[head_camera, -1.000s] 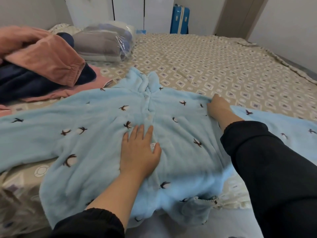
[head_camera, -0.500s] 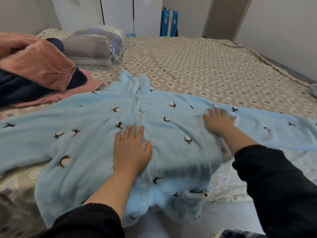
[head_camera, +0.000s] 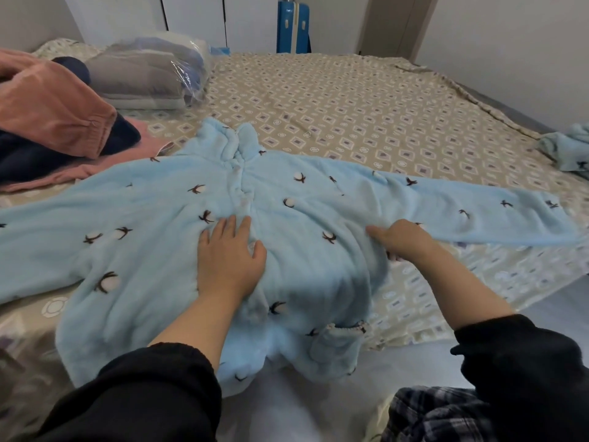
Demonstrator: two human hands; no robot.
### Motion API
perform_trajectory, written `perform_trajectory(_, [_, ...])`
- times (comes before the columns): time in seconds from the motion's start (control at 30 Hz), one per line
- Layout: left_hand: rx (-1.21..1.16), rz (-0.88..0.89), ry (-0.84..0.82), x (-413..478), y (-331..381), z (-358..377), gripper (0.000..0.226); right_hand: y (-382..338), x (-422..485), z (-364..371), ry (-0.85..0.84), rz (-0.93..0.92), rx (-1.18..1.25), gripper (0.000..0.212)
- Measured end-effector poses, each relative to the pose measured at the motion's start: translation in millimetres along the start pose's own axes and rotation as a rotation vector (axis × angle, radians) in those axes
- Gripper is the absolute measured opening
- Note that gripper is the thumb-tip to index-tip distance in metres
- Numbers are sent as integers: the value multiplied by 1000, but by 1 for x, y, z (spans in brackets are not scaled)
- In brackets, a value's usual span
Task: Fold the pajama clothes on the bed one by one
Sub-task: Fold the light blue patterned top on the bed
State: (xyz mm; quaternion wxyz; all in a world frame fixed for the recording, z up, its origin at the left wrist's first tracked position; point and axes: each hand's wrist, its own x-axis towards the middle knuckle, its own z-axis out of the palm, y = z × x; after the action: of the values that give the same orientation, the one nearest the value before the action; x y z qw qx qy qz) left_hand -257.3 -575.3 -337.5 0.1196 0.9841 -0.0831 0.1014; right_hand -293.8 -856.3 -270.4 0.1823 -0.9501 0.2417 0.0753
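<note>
Blue pajama top (head_camera: pixel 143 237) spread out on the bed (head_camera: pixel 350 106).
Left hand (head_camera: pixel 229 260) lies flat mid-chest, fingers released; right hand (head_camera: pixel 401 239) rests at a sleeve's (head_camera: pixel 478 215) base, fingers hidden, so I cannot tell their state.

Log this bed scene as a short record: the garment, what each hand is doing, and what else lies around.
garment: light blue pajama top, spread flat on the bed, sleeves out sideways
left hand: flat on its chest, fingers straight
right hand: on the fabric at the right-side underarm, grip unclear
nearby: pink and navy clothes pile at left, bagged bedding behind it, second blue piece far right
</note>
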Motion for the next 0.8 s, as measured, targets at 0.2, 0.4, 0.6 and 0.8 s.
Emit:
perform_trajectory(0.2, [-32,6,5,-1,1,-3,54,17,-13,6,46,40,670,41])
perform_trajectory(0.4, [-83,20,50,-4,2,-8,63,18,-23,16,399,-50,-103,15])
perform_trajectory(0.6, [-82,38,77,-5,2,-9,67,-19,-38,59,192,-761,-237,66])
perform_trajectory(0.8, [-69,50,64,-4,1,-9,67,-36,-24,71,211,-275,-225,58])
